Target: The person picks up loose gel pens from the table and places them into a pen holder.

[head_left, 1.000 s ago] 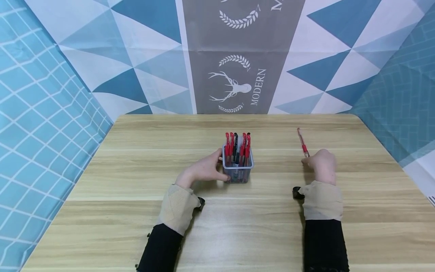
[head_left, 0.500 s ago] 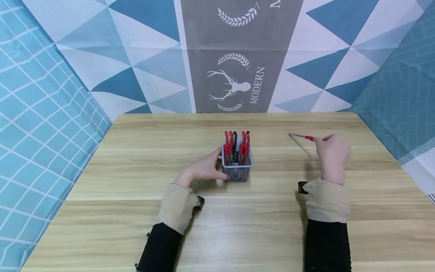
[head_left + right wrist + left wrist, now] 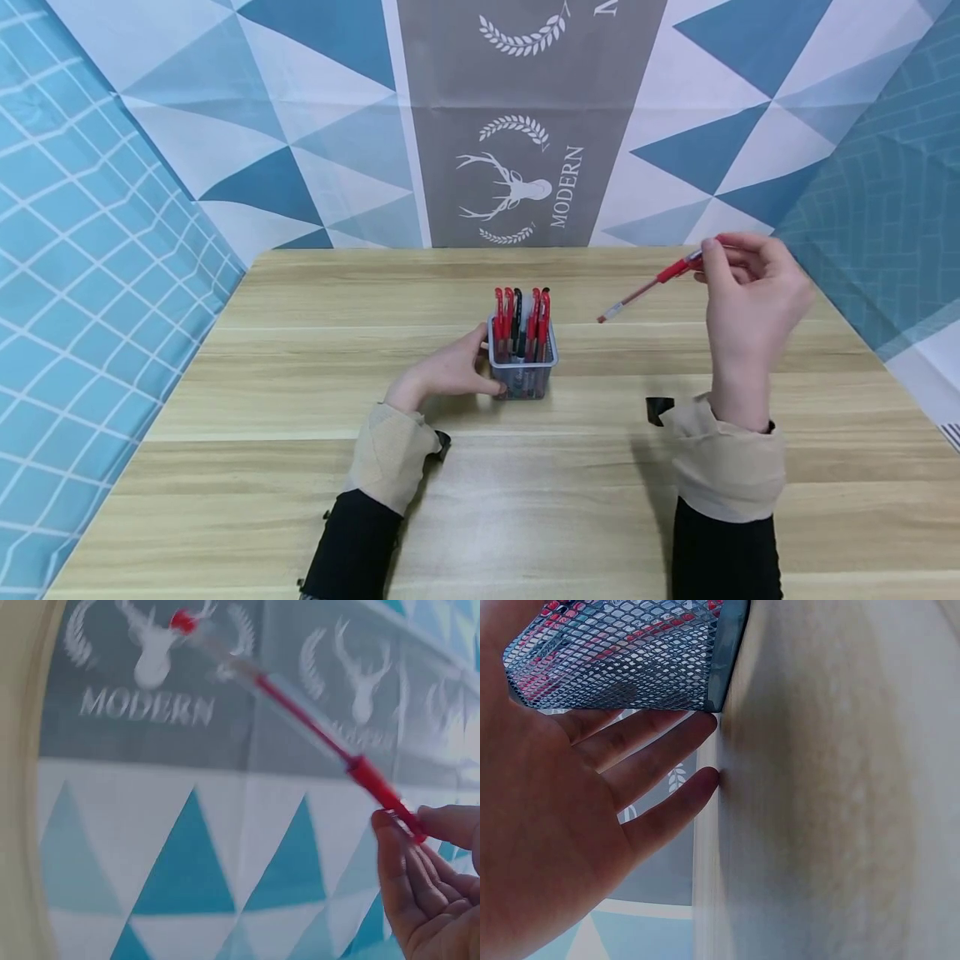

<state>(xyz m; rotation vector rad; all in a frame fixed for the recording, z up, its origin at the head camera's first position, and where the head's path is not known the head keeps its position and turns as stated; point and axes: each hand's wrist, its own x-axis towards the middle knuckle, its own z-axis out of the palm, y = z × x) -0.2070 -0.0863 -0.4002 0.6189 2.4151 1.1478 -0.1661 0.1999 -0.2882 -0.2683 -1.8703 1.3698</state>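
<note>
A mesh pen holder [image 3: 522,381] stands upright on the table with several red and black pens [image 3: 536,325] in it. My left hand [image 3: 442,367] holds its left side, thumb at the front corner. In the left wrist view, the fingers [image 3: 660,757] extend beside the mesh, low by the table top. Raised over the right back of the table, my right hand [image 3: 757,292] pinches a red gel pen [image 3: 637,292] near its red grip. The pen slants, its clear barrel pointing down and left toward the pen holder, well apart from it.
The wooden table [image 3: 262,375] ends at the back against a patterned grey, blue and white cloth [image 3: 345,125]. Blue tiled-pattern cloth [image 3: 90,250] hangs at the left. Beige cuffs with small black devices [image 3: 660,411] cover both wrists.
My right hand has lifted the red pen off the table, moving up and back while turning it to slant left. My left hand and the pen holder have stayed put.
</note>
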